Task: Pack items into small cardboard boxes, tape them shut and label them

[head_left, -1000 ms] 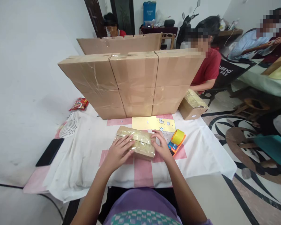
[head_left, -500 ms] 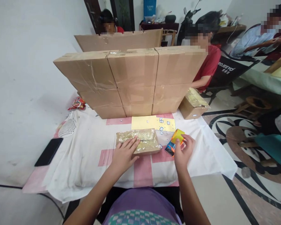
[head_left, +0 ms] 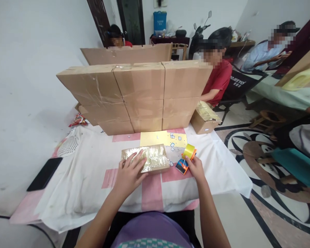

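Observation:
A small cardboard box (head_left: 155, 159), its top covered in shiny clear tape, lies on the cloth in front of me. My left hand (head_left: 130, 168) rests on its left part, fingers spread flat. To the right of the box is a tape dispenser (head_left: 181, 166) with a blue and orange body and a yellow roll of tape (head_left: 188, 151). My right hand (head_left: 195, 167) grips the dispenser from its right side, thumb towards me; some fingers are hidden behind it. Yellow paper (head_left: 152, 138) and several small paper scraps (head_left: 172, 145) lie just beyond the box.
A wall of stacked cardboard boxes (head_left: 144, 103) stands across the table's far side. Another taped box (head_left: 205, 119) is at the right edge. On the left lie a black phone (head_left: 44, 174), a white perforated item (head_left: 68, 146) and a red packet (head_left: 79, 119). Several people sit beyond.
The whole view has shifted a little as my head moved. My right hand has changed its hold, with its fingers now lower on the dispenser. My left hand stays on the box.

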Tool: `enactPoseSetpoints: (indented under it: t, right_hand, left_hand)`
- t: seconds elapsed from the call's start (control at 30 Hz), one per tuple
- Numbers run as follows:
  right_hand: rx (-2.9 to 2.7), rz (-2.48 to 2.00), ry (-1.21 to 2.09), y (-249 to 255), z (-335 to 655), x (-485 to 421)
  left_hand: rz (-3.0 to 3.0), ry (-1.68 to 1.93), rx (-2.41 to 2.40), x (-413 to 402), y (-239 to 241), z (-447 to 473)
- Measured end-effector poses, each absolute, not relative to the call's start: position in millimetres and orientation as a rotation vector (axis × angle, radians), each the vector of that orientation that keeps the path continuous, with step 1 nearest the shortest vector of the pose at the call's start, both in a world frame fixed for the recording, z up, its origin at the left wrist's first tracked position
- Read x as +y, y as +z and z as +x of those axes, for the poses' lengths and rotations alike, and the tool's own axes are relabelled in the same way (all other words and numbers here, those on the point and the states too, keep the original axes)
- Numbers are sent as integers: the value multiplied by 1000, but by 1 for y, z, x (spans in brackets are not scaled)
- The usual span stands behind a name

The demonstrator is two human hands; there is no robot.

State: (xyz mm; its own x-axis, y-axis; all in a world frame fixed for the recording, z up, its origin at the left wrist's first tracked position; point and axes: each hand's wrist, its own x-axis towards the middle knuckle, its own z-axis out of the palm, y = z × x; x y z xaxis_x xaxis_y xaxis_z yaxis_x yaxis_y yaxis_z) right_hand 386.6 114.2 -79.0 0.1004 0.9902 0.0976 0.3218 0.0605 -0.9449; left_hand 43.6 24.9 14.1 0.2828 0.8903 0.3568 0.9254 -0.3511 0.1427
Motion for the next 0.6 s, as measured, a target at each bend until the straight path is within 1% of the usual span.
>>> enactPoseSetpoints:
  t: [0.1, 0.2, 0.33, 0.47, 0.53, 0.6]
  right_hand:
    - [-1537, -1454, 671, -85, 390, 112]
    - [-1475, -1450, 572, -94, 388, 105]
    - [-1358, -1350, 617, -98, 379, 96]
    - [-1141, -1229, 835, -86, 368, 83]
    - [-1025, -1204, 866, -77, 362, 73]
    - [-962, -1190, 813, -68, 354, 62]
  left_hand:
    - [-2467, -573, -1740, 29, 10, 47]
    - [-2523, -585, -1718, 36, 4, 43]
    - [-2567, -638, -1660, 43, -2, 32]
    - [-2503, -719, -1634, 41, 1, 30]
    - [-2439, -845, -1613, 36, 6, 43]
    - [-2463, -1011, -1584, 27, 10, 70]
